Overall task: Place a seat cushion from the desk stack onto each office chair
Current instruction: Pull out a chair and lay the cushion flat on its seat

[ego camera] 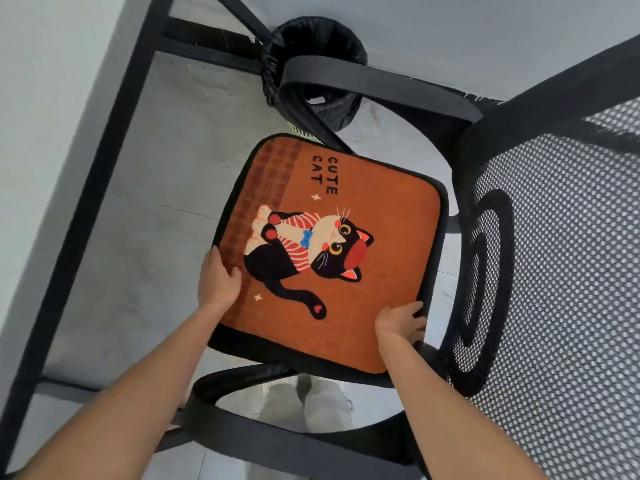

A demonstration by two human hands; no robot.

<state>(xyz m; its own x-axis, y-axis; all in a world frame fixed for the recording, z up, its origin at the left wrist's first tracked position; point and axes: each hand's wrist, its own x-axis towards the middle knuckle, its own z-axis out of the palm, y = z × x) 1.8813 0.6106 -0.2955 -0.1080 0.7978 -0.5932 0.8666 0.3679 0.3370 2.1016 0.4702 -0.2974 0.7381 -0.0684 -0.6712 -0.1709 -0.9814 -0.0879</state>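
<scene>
Office chair (540,258), viewed from above: mesh back at 3 o'clock, armrests at 12 and 6 o'clock, its seat almost wholly covered. The grey desk (450,32) runs across the top of the view, its black frame descending at 9 o'clock; a lined bin (311,60) stands on the floor beneath it at 12 o'clock. The orange cat-print cushion (374,216) lies flat on the seat, turned slightly askew, with a strip of black seat edge showing at 7 o'clock.

Step in hand, as judged: final seating of this cushion, with both hands squaring it up. The next move calls for a small twist to align it with the seat, then release; the desk stack lies out of view.

Left hand (218,280): on the cushion's 9 o'clock edge, thumb lying on the top face, fingers (212,261) close together and curled over the rim, gripping it. Right hand (401,322): at the 5 o'clock corner nearest the mesh back, fingers (417,311) bent and slightly spread over the rim, apparently gripping it; the fingertips are hidden.
</scene>
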